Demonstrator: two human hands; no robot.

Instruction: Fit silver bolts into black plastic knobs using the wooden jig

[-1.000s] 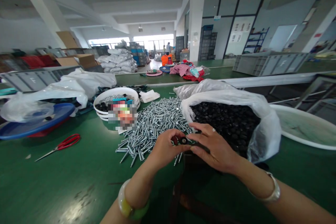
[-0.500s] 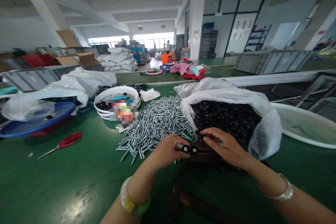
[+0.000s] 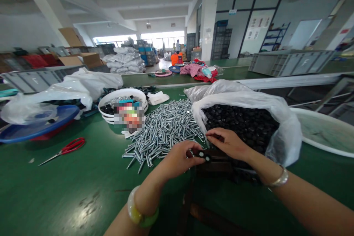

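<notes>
Since the small black parts point(image 3: 207, 159) look light and hard, their edges are best pinched; just right of low centre, they are held by the left hand point(image 3: 178, 159); the right hand's point(image 3: 233, 146) hold can't be told.

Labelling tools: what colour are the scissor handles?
The scissors have red handles, clearest in the head view.

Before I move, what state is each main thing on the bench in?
Left hand: pinching small black parts.
Right hand: fingers bent, grip unclear.
White bag: open, holding black pieces.
Metal fasteners: loose, heaped.
Scissors: lying flat, blades closed.
White tubs: stacked, top one holding parts.
Blue tray: partly covered by plastic.
</notes>
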